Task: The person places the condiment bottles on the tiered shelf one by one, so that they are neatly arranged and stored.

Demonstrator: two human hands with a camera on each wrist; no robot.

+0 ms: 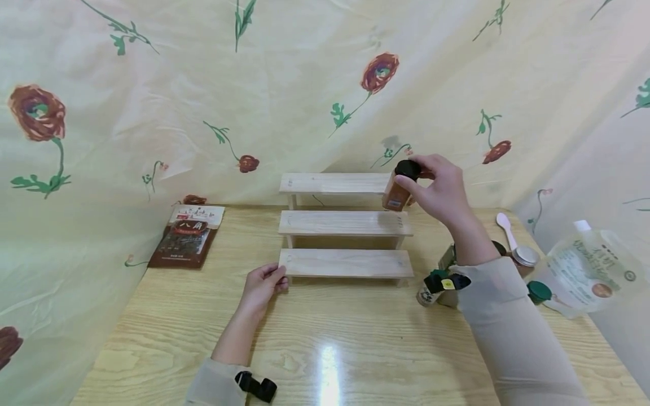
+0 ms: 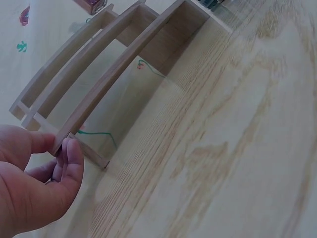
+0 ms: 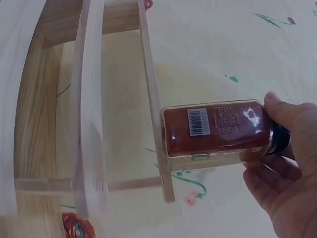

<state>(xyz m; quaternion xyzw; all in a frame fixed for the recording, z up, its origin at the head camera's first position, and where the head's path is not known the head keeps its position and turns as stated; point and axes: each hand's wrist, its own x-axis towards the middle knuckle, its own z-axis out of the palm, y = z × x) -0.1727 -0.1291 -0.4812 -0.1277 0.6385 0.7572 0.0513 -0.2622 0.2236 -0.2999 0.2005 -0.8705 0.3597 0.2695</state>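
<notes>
A three-tier wooden shelf (image 1: 345, 263) stands against the floral cloth at the back of the table. My left hand (image 1: 262, 288) pinches the left end of its lowest board between thumb and fingers, as the left wrist view shows closely. With my right hand (image 1: 440, 189) I hold a spice jar (image 1: 397, 193) by its black cap, near the right end of the top board. In the right wrist view the glass jar (image 3: 218, 130) has red-brown powder inside and a barcode label. Its base overlaps the edge of the top board there.
At the left lies a brown and white packet (image 1: 185, 237). To the right, partly behind my forearm, are a small green-capped bottle (image 1: 429, 290), a silver-lidded jar (image 1: 525, 258), a white spoon (image 1: 505, 229) and a clear spouted pouch (image 1: 589, 273).
</notes>
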